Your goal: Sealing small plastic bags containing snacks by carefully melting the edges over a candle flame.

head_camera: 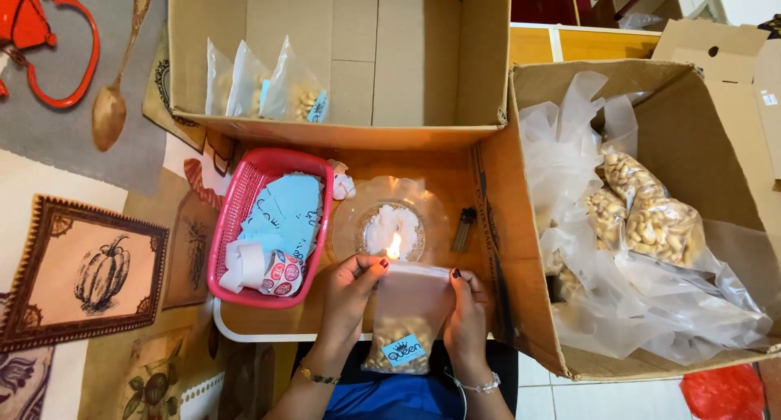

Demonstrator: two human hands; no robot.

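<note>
The red kettle (37,38) at far left is cut off by the frame's edge. Both forearms run out at the near edge. The left hand (348,294) covers part of the nut pouch (404,318). Loose plastic hides most nut bags (647,213) in the right carton (529,306).

On the small table (443,176), the basket (236,217) of labels sits at the left edge, the glass dish (392,225) with its candle flame (394,245) at the middle, and the lighter (464,229) just right of the dish. Both hands, left hand (346,294) and right hand (468,306), hold the bag of nuts (404,318) upright at the near edge, its top beside the flame. An open carton (342,135) with three packed bags (264,91) stands behind the table, and a second carton (700,143) holding bagged nuts (651,217) stands to the right.
</note>
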